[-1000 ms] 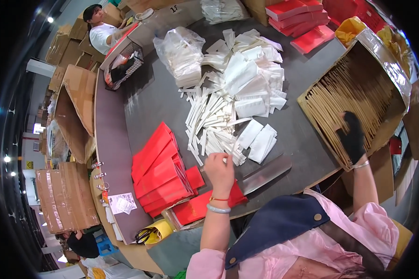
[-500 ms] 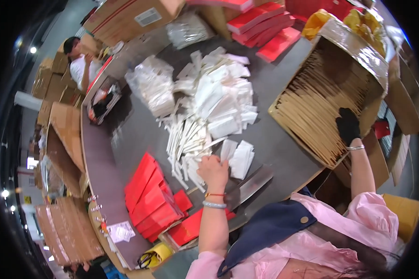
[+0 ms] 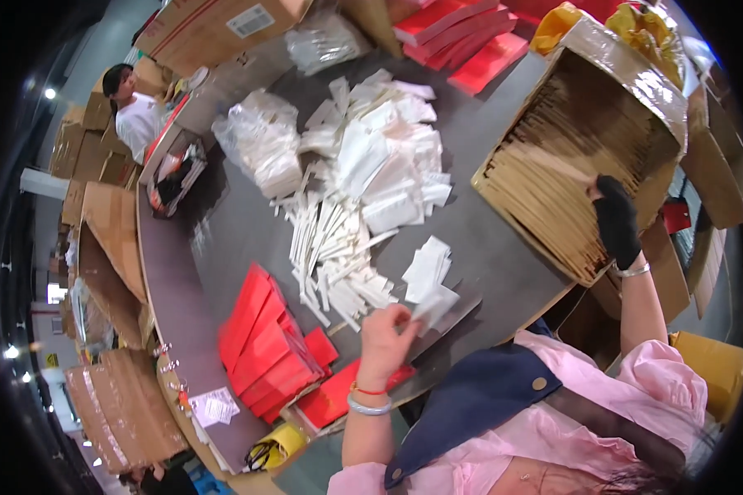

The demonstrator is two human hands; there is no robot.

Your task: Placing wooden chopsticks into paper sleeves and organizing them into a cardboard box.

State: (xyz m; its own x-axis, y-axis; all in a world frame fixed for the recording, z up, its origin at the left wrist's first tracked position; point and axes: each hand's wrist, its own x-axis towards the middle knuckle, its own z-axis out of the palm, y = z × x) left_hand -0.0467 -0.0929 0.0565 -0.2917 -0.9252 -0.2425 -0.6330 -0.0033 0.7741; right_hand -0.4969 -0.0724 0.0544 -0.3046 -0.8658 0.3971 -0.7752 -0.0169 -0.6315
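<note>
White paper packet (image 3: 434, 307) pinched in the left hand (image 3: 385, 342), just above the grey surface (image 3: 487, 247); a light grip could drop it. Gloved right hand (image 3: 616, 221) grasps gold sheets in the cardboard box (image 3: 636, 91), which might spill.

Grey table (image 3: 487, 140) — white packets (image 3: 371, 173), red envelopes (image 3: 264, 346), open carton (image 3: 586, 140)

Left hand (image 3: 385, 338): motion-blurred white packet (image 3: 434, 307) at its fingertips.
Red envelopes (image 3: 458, 25): cut off by top edge.
Right hand (image 3: 617, 221): fingertips hidden among gold sheets (image 3: 553, 190).
</note>
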